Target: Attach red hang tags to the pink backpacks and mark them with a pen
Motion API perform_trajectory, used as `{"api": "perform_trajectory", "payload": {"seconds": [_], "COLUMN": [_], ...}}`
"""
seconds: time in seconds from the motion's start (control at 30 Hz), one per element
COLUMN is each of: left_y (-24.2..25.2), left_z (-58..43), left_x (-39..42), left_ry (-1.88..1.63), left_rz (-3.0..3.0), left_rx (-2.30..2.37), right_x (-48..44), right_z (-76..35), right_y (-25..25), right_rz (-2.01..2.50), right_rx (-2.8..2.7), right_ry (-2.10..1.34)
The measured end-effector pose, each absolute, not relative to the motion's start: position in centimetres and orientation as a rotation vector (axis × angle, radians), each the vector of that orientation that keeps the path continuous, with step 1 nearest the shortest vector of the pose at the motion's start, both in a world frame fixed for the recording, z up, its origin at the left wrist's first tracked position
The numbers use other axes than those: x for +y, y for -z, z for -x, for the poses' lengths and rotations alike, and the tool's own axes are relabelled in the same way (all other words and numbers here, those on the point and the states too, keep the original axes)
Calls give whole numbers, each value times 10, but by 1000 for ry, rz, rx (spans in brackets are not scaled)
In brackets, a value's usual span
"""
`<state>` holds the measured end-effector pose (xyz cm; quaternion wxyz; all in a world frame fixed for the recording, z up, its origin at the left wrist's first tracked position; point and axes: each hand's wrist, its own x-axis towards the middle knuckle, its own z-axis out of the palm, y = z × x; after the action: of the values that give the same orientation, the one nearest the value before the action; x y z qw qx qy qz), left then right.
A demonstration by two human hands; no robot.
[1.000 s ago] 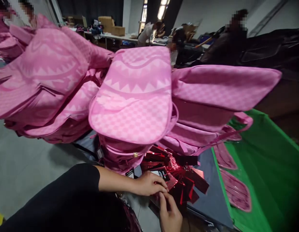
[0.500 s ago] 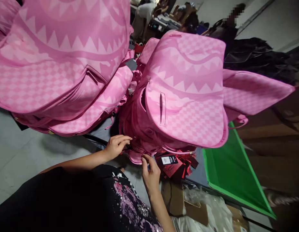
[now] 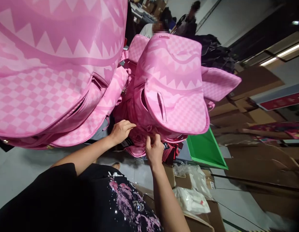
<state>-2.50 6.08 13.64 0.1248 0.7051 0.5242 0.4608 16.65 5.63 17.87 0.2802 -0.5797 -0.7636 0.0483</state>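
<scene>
A pink backpack (image 3: 173,87) with a white-toothed, checkered print lies on a stack of pink bags in front of me. At its lower near side, my left hand (image 3: 120,131) is closed in a pinch at the pink fabric; what sits between the fingertips is too small to name. A dark tag (image 3: 127,142) hangs just below that hand. My right hand (image 3: 154,149) is to the right, its fingers curled and pinched near a small pink loop (image 3: 149,128) under the backpack's edge. Whatever it grips is hidden.
Another large pink backpack (image 3: 43,93) rises close on my left. Red tags (image 3: 172,153) and a green bin (image 3: 207,149) are to the right. Cardboard boxes and plastic-wrapped goods (image 3: 192,199) lie below. People are at the back.
Both hands have moved slightly up, closer against the backpack's lower side. The dark tag now shows beneath my left hand. The view has turned right.
</scene>
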Motion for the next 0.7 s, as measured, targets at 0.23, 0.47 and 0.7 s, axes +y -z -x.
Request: {"api": "perform_trajectory", "payload": {"seconds": [0.23, 0.47, 0.7], "left_y": [-151, -171, -185], "left_z": [18, -1, 12], "left_x": [75, 96, 88], "left_ry": [-1074, -906, -865], "left_rz": [-2139, -2168, -1866], "left_rx": [1504, 1431, 1153], "right_x": [64, 66, 65], "right_z": [-165, -173, -179], "right_y": [-175, -184, -205], "right_rz": [1536, 1435, 1114], "right_rx": [-1971, -1960, -1655], "right_ry": [-112, 68, 70]}}
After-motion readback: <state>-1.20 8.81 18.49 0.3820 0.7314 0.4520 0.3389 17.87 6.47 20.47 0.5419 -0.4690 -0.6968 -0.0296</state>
